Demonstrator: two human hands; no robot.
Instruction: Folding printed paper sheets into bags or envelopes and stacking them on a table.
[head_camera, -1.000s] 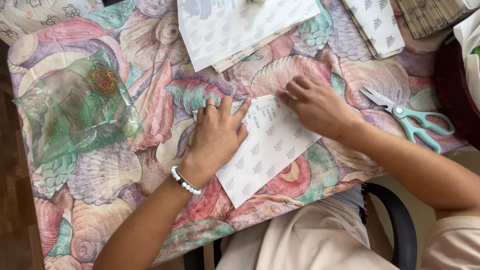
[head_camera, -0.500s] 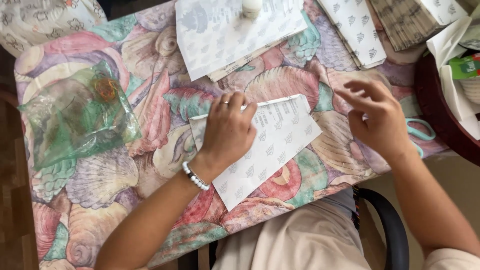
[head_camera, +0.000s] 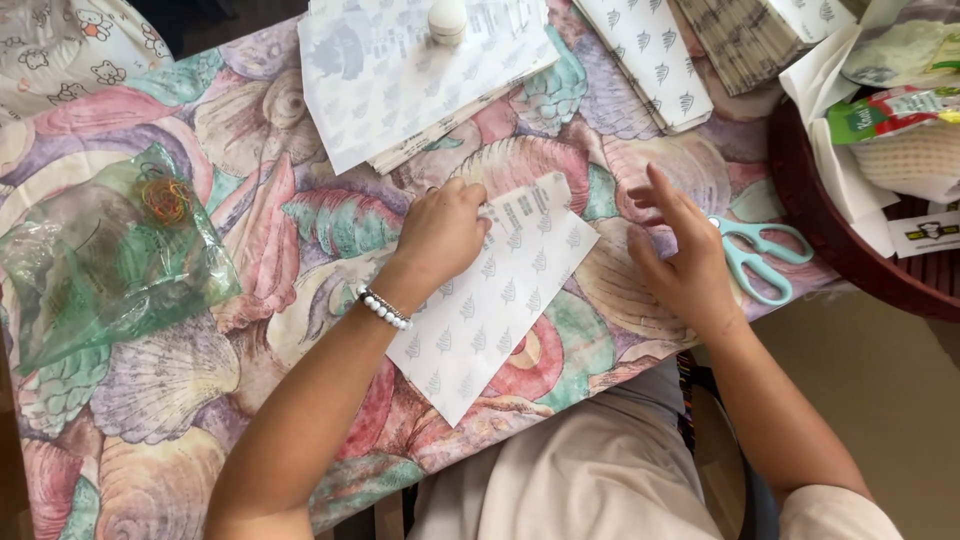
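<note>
On my far left lies a green plastic bag (head_camera: 105, 255) on the counter (head_camera: 250, 260). Next comes my left hand (head_camera: 440, 232). It rests flat on the white paper sheet (head_camera: 500, 300), and its fingers (head_camera: 470, 195) press down on the top edge of the sheet. They are curled close together and hold nothing, only pin the sheet down.

The sheet lies right in front of me. Its long side runs from about 7 o'clock near my lap up to 1 o'clock. My left hand sits on it, so it is the nearer one.

My right hand (head_camera: 680, 255) is just beside the sheet, at 3 o'clock from it, lifted off the counter. Its fingers (head_camera: 665, 195) are spread wide and empty, pointing up to 11 o'clock. My wrist bends back toward me.

The teal scissors (head_camera: 760, 260) lie just past my right hand, at 3 o'clock.
</note>
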